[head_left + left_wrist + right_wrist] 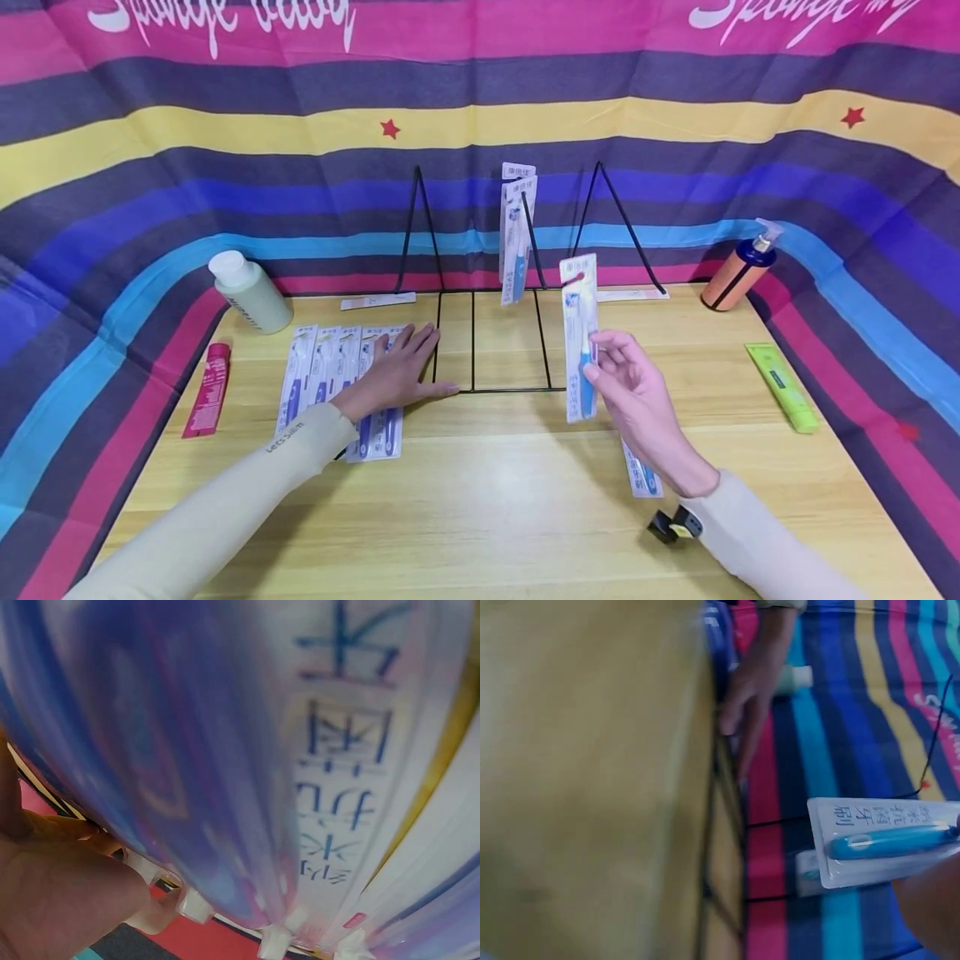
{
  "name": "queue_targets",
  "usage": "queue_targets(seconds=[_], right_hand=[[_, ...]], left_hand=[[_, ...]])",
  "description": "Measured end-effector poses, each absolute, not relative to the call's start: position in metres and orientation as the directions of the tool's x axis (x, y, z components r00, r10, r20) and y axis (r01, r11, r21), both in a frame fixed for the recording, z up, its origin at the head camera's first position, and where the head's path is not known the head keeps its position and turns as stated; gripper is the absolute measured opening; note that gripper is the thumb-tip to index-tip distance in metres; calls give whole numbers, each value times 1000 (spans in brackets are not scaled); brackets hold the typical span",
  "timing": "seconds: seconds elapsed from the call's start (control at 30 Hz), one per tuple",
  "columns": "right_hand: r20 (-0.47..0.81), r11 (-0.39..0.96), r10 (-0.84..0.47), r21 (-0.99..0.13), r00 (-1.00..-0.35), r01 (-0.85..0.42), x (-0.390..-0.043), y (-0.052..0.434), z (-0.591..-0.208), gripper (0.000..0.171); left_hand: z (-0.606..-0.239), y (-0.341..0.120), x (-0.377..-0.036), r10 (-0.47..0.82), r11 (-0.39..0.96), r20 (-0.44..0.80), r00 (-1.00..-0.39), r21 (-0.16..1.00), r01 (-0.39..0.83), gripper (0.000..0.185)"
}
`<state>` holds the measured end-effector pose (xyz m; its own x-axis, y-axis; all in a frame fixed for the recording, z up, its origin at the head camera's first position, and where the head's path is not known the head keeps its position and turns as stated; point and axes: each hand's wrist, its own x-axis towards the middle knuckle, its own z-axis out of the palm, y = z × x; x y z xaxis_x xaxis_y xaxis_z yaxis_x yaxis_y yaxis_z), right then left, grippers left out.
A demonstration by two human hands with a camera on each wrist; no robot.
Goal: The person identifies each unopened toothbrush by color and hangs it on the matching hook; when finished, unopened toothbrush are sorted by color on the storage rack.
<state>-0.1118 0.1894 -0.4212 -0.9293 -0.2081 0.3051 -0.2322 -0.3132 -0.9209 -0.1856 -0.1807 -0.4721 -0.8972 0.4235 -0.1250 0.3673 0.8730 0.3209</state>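
My right hand [600, 360] pinches a blue toothbrush in a blister pack [581, 333] and holds it upright above the table, just right of a black wire rack [495, 388]. Two more packs [517, 237] hang on the rack's middle peg. My left hand [411, 360] lies flat, fingers straight, on a row of several toothbrush packs [318, 375] left of the rack. The left wrist view is filled by blurred packaging [300, 750], with my fingers [67, 892] at its lower left. The right wrist view shows the held pack [877, 844] and my left hand [746, 690] far off.
A white bottle [249, 292] and a red tube [208, 392] sit at the left. An orange pump bottle [738, 271] and a green tube [783, 387] are at the right. Another pack [641, 477] lies under my right wrist. Striped cloth [480, 100] surrounds the wooden table [487, 500].
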Motion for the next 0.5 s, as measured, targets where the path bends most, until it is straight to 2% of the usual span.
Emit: queue_targets(seconds=[0.17, 0.5], right_hand=[[369, -315, -203, -902, -907, -297, -123, 172, -405, 40], [362, -194, -244, -927, -900, -321, -133, 155, -402, 39]], left_hand=[[-473, -181, -186, 424, 875, -127, -897, 314, 369, 111], [-471, -181, -185, 426, 875, -121, -897, 310, 373, 110]])
